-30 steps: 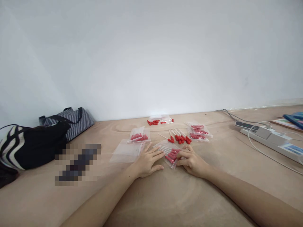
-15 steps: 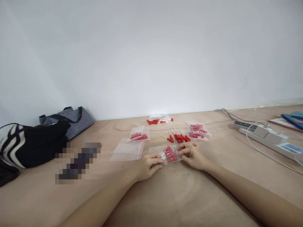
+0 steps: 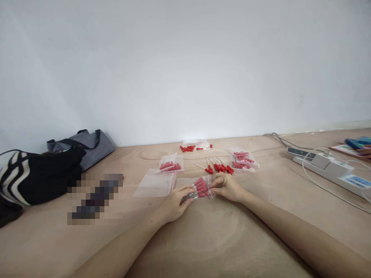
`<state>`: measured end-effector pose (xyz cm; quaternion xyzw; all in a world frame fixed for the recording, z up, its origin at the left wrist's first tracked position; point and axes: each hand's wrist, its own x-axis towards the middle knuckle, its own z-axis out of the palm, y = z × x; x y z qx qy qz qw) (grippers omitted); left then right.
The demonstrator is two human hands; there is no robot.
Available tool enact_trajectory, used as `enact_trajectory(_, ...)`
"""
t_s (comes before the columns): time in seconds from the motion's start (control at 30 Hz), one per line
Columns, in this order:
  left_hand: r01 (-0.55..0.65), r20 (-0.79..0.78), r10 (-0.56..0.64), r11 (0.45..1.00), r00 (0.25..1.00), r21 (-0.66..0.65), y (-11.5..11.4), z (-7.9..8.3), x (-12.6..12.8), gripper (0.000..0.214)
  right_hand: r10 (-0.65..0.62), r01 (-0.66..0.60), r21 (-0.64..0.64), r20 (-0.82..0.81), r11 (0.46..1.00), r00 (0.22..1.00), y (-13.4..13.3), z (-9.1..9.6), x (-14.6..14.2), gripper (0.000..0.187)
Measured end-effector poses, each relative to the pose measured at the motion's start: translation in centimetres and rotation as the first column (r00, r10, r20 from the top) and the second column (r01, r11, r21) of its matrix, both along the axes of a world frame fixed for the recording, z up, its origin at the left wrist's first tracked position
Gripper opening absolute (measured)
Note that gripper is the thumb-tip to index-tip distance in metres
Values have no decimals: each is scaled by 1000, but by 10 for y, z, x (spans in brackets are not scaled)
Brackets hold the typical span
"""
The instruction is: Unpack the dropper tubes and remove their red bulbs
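My left hand [image 3: 177, 201] pinches the left part of a small clear zip bag [image 3: 209, 180], thumb below and fingers above. Inside the bag lie several red-tipped sticks [image 3: 201, 187]. My right hand [image 3: 227, 187] has thumb and fingertips closed on the bag's right edge. Just behind my right hand, loose white sticks with red tips [image 3: 219, 168] lie in a fan on the table. Left of the held bag is a flat clear zip bag [image 3: 155, 185]. Behind it sits a filled bag of red pieces [image 3: 171, 166]. More filled bags [image 3: 242, 160] are stacked at the right.
Small red pieces [image 3: 188, 148] and a clear bag [image 3: 193, 143] lie near the wall. A white power strip [image 3: 333, 173] with cables stands at the right. Black-and-white cloth bags [image 3: 58, 173] and a blurred-out dark object [image 3: 97, 197] are on the left.
Both hands have shifted slightly left with the bag. The red-tipped sticks in it now sit closer to its right edge. At the far right, the blue items have shifted.
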<state>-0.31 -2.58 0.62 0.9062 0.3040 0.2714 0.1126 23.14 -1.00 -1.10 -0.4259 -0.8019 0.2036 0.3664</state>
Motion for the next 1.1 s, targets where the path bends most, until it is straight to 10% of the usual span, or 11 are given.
enact_trajectory(0.33, -64, -5, 64, 997, 998, -37, 0, 2, 1, 25, -114, 76, 119, 357, 990, 927, -9, 13, 3, 41)
enact_trajectory(0.53, -71, -2, 71, 997, 997, -14, 0, 2, 1, 25, 23, -43, 99, 193, 994, 981, -10, 13, 0, 12)
enact_trajectory(1.1, -127, -52, 120, 980, 991, -156, -2, 5, 3, 28, 35, -17, -207, 80, 978, 996, -12, 12, -13, 31)
